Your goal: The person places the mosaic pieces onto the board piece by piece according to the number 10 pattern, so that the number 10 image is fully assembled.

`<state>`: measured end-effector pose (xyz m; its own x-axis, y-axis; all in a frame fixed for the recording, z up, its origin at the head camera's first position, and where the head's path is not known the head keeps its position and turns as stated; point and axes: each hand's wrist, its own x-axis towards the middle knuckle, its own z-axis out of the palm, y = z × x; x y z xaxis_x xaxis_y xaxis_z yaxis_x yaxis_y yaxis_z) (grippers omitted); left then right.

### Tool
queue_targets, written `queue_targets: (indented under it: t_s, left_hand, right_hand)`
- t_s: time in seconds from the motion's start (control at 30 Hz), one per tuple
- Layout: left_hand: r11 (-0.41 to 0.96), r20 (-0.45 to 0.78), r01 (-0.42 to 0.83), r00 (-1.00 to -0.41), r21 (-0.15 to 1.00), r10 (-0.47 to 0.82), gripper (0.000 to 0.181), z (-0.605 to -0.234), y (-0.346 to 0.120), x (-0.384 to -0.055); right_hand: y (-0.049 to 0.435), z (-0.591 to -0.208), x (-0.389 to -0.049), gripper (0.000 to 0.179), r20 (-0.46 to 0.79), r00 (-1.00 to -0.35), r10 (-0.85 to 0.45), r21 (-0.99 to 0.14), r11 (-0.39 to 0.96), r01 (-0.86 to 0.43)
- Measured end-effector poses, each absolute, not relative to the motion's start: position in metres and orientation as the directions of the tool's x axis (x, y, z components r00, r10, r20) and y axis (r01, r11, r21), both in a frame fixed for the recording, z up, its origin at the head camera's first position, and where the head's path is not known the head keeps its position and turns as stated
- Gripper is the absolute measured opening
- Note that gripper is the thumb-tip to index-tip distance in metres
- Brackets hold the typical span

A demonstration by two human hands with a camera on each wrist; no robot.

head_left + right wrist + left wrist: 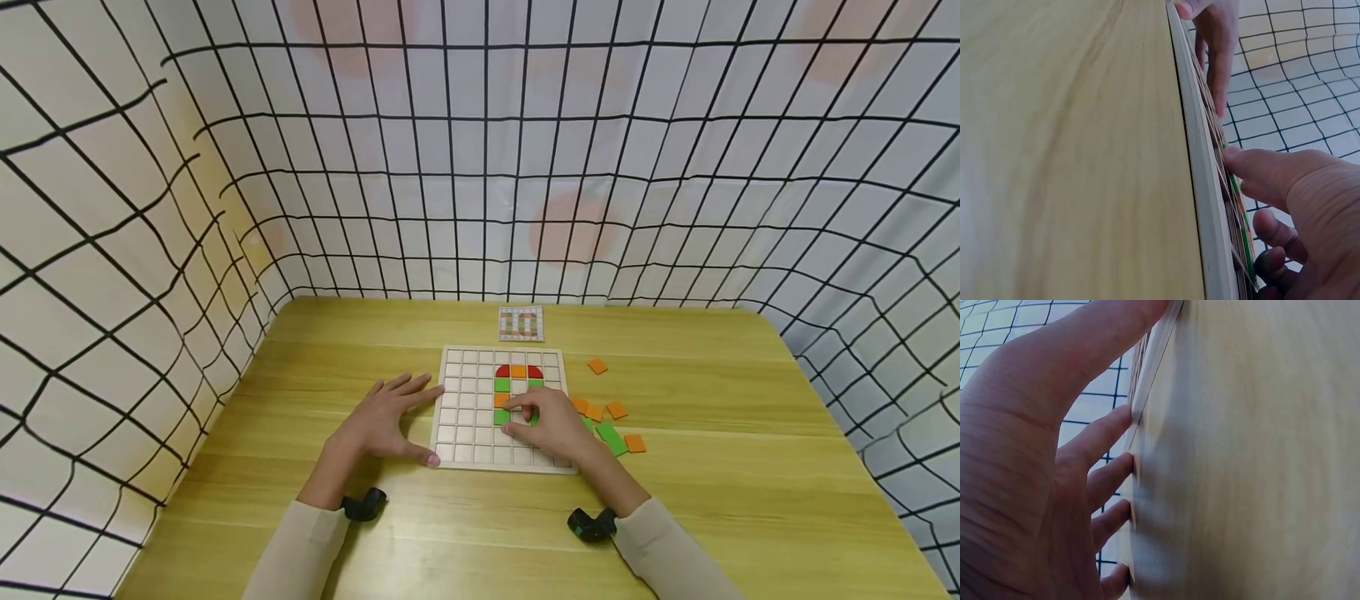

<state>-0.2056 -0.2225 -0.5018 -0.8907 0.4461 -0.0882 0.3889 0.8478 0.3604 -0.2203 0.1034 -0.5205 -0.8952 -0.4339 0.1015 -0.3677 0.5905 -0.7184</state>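
Right hand: over the right half of the board, right hand (553, 419) with thumb and index bent toward each other, tips close but apart; other fingers curled. Cannot tell if a tile is pinched between them.
Right fingertips at: the left column of set tiles, by the lower orange tile (500, 400) and the green tile (500, 417) below it.
Left hand: left hand (384, 417) with fingers spread and thumb apart, nothing gripped; index tip and thumb tip touch the board's left edge, thumb near the bottom corner.
Board: pale gridded board (465, 426), flat on the table, between the hands.
Set tiles: top row red, orange, red, the red tiles (503, 371) each with a rounded outer corner; green tiles below both ends; right column partly hidden by the hand.
Loose tiles: right of the board, orange tiles (617, 409) and a green piece (611, 437), some partly behind the hand.
Wrists: beige sleeves (303, 546), a black camera (365, 505) on each wrist.
Surface: yellowish wood-grain table (480, 533), some glare near the front.
Room: white walls with black wire grid (486, 112), pale orange blotches behind.
Writing: small card (521, 323) beyond the board, coloured grid pattern resembling "10"; finer detail too small.
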Motion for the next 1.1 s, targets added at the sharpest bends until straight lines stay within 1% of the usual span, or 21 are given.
queue_targets:
  t_s: [0.17,0.33,0.53,0.7,0.87,1.1]
  left_hand:
    - [0.844,-0.088,0.394,-0.888,0.363,0.452,0.113,-0.500,-0.221,-0.207]
    - [0.840,-0.086,0.400,-0.884,0.368,0.459,0.113,-0.501,-0.221,-0.207]
    - [0.842,-0.082,0.397,-0.887,0.365,0.454,0.114,-0.502,-0.223,-0.207]
    - [0.837,-0.076,0.402,-0.885,0.372,0.459,0.114,-0.502,-0.223,-0.206]
    - [0.838,-0.079,0.400,-0.886,0.372,0.458,0.114,-0.502,-0.222,-0.206]
    - [0.837,-0.073,0.402,-0.886,0.372,0.458,0.114,-0.503,-0.223,-0.206]
  right_hand:
    - [0.113,-0.521,-0.221,0.024,0.143,-0.892,-0.428,-0.745,0.547,-0.382]
    - [0.133,-0.520,-0.221,0.024,0.182,-0.897,-0.403,-0.731,0.554,-0.397]
    - [0.163,-0.515,-0.220,0.024,0.128,-0.930,-0.345,-0.756,0.573,-0.317]
    - [0.185,-0.509,-0.214,0.024,0.089,-0.947,-0.309,-0.744,0.611,-0.270]
    - [0.203,-0.509,-0.204,0.022,0.094,-0.941,-0.324,-0.728,0.622,-0.287]
    - [0.224,-0.515,-0.190,0.019,0.137,-0.925,-0.354,-0.684,0.642,-0.347]
